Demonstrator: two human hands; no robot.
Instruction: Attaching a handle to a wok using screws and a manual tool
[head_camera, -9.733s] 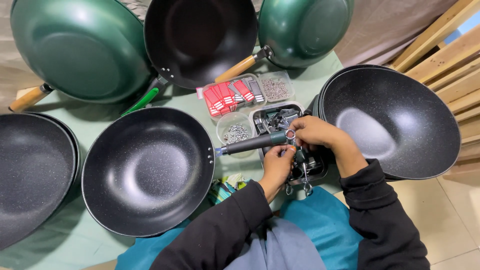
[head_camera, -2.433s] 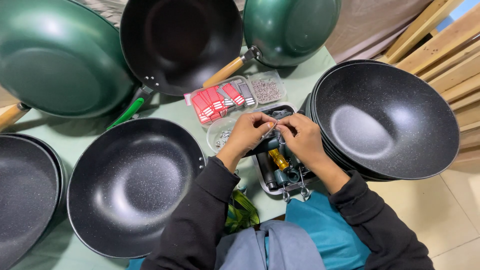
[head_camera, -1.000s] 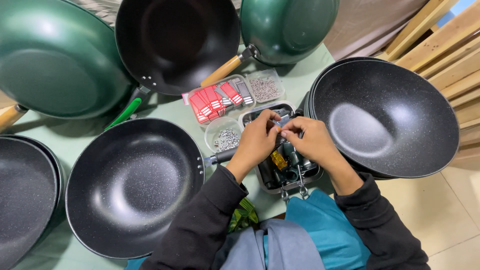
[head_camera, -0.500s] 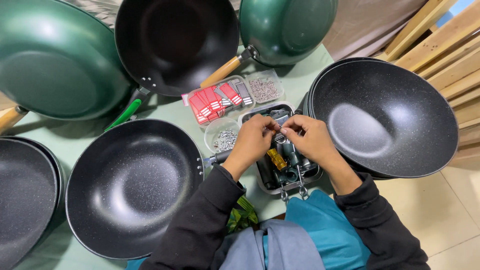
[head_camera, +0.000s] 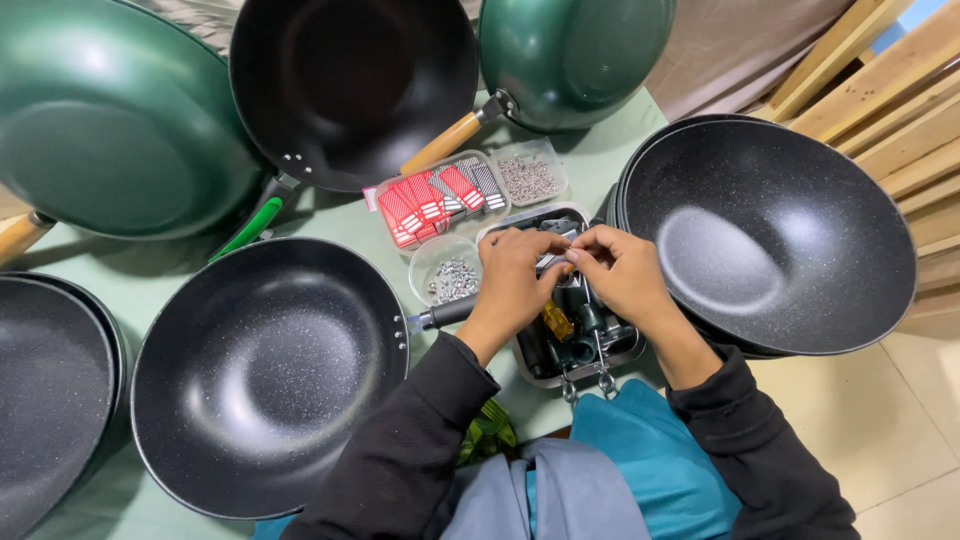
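So both my hands are bunched together over the metal tray (head_camera: 560, 365) of tools right in front of me. My left hand (head_camera: 515, 285) and right hand (head_camera: 625, 275) meet fingertip to fingertip, pinching some small silvery part (head_camera: 553, 262) between them. It's too tiny and too covered by my fingers to say what it actually is. Both sets of fingers are curled in tight, nothing spread out.

Under my hands the tray holds dark tool bits plus a screwdriver with an amber handle (head_camera: 556, 321), and two little metal clasps hang off the tray's near edge. Poking out from under my left wrist is the dark handle stub (head_camera: 442, 314) of the black wok (head_camera: 265, 375) sitting to my left on the pale green tabletop (head_camera: 345, 222).

Just beyond my hands there's a small round clear tub of screws (head_camera: 447, 273), a clear box with red-and-white packets (head_camera: 435, 200), and another clear box of small silvery bits (head_camera: 528, 177) beside it.

Right side: a stack of black speckled woks (head_camera: 775, 235), touching or nearly touching the tray. Far side: a black wok with a green handle (head_camera: 350, 85), a green wok with a wooden handle (head_camera: 575, 55), and a big green one (head_camera: 105, 115) on the left. Another black wok (head_camera: 50, 385) sits at the far left edge. Wooden slats (head_camera: 880, 90) are at the upper right.
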